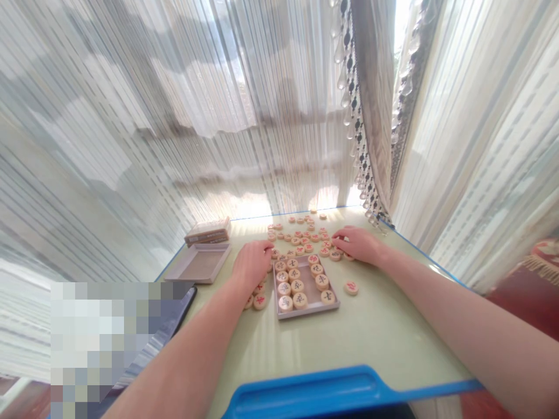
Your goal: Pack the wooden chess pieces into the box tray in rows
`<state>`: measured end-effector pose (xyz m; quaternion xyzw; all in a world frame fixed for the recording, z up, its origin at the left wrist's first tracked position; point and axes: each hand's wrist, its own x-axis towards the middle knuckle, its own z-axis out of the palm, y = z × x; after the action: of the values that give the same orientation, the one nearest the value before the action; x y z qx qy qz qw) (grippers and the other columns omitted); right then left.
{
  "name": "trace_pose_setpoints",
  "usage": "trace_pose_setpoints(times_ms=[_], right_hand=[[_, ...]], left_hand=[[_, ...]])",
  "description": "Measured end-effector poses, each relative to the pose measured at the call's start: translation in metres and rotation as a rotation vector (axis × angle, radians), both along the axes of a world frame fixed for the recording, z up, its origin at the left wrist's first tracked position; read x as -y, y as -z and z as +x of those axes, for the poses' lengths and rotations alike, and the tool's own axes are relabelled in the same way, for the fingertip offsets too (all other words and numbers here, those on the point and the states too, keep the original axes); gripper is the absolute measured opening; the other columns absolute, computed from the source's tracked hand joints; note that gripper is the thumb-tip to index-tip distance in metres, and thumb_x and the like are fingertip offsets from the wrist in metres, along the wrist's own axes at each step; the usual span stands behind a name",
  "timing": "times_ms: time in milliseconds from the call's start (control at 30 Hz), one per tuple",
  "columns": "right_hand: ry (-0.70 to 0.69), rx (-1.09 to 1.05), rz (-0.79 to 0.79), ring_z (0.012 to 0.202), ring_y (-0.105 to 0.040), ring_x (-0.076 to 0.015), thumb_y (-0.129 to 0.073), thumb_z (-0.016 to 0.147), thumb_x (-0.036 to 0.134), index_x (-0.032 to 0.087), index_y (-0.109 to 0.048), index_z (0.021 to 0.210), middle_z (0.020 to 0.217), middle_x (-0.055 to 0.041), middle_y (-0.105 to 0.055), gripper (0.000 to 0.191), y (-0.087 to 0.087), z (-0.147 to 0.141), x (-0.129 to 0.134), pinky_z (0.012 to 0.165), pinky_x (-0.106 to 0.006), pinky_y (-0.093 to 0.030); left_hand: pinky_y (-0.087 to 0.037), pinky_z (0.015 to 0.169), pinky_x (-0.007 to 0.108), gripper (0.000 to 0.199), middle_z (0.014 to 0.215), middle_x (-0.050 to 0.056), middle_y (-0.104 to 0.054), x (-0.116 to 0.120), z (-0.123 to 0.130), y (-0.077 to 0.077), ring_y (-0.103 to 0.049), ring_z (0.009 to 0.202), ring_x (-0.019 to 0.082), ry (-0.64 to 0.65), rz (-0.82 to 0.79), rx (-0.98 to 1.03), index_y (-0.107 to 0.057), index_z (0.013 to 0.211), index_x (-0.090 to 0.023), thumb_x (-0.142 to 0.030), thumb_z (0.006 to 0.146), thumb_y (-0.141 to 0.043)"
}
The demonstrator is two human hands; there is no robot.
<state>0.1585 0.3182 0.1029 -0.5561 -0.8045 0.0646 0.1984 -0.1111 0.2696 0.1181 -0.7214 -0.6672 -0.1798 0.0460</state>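
Observation:
A shallow open box on the table holds Chinese chess pieces in columns, two at the left and one at the right, with a bare strip between. My left hand is at the box's left side, fingers curled together over loose pieces; anything inside its grasp is hidden. Red-marked pieces lie under and below that hand. Beyond the box's right corner, my right hand is closed with its fingertips down among scattered pieces; what they pinch is too small to make out. One red piece lies alone right of the box.
An empty box lid lies at the left, with a stacked package behind it. A dark-edged flat device, partly blurred out, is at the near left. The table has a blue raised rim. Curtains hang behind.

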Motion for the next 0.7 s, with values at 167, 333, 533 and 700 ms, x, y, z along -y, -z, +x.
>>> trace_pose_setpoints(times_ms=[167, 333, 533, 700], right_hand=[[-0.014, 0.003, 0.010, 0.077, -0.057, -0.0149, -0.042, 0.081, 0.039, 0.023, -0.066, 0.092, 0.093, -0.0032, -0.062, 0.031, 0.0041, 0.0023, -0.0049, 0.074, -0.026, -0.041], [0.002, 0.005, 0.003, 0.078, -0.057, -0.0151, -0.042, 0.081, 0.040, 0.023, -0.066, 0.092, 0.093, -0.0031, -0.062, 0.031, 0.0045, 0.0027, -0.0053, 0.074, -0.025, -0.041], [-0.022, 0.011, 0.011, 0.080, -0.057, -0.0157, -0.041, 0.082, 0.039, 0.022, -0.066, 0.092, 0.093, -0.0040, -0.063, 0.031, 0.0032, 0.0016, -0.0038, 0.076, -0.026, -0.041], [-0.017, 0.010, -0.008, 0.080, -0.057, -0.0155, -0.042, 0.081, 0.038, 0.021, -0.066, 0.092, 0.093, -0.0043, -0.062, 0.031, -0.0002, 0.0001, -0.0013, 0.075, -0.026, -0.041]], left_hand=[[-0.044, 0.079, 0.028, 0.030, 0.095, 0.004, -0.067, 0.0005, 0.0011, 0.0004, -0.059, 0.090, 0.020, 0.039, -0.014, -0.019, -0.067, 0.091, -0.023, -0.025, 0.078, -0.039], [-0.043, 0.079, 0.026, 0.030, 0.096, 0.004, -0.066, 0.0013, 0.0016, -0.0011, -0.059, 0.090, 0.019, 0.049, -0.026, -0.020, -0.066, 0.091, -0.022, -0.026, 0.079, -0.039], [-0.044, 0.077, 0.027, 0.031, 0.094, 0.004, -0.067, -0.0008, -0.0012, -0.0008, -0.059, 0.086, 0.019, 0.054, -0.041, 0.003, -0.066, 0.091, -0.022, -0.031, 0.080, -0.038], [-0.044, 0.080, 0.027, 0.030, 0.095, 0.004, -0.066, 0.0000, -0.0016, 0.0000, -0.059, 0.088, 0.019, 0.068, -0.046, 0.011, -0.065, 0.092, -0.022, -0.030, 0.081, -0.038]])
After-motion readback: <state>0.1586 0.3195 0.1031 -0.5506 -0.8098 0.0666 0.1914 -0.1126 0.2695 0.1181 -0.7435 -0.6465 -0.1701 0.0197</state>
